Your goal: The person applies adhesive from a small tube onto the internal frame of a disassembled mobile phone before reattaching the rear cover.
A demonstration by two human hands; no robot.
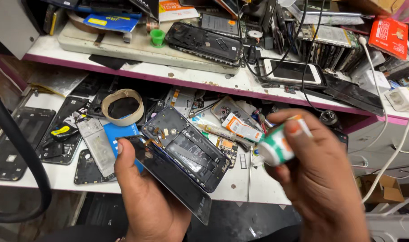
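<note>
The opened black smartphone (pixel 186 150), screen panel lifted, is gripped by the left hand (pixel 146 197); a small green-and-white glue tube (pixel 278 145) is pinched in the right hand (pixel 319 175). Gluing stage, seemingly; careful aiming along the frame is called for.

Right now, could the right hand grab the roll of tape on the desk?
Probably not as things stand. The right hand is already full, holding a small green and white bottle, and the roll of tape lies far over on the other side, beyond the left hand and the opened phone it holds.
</note>
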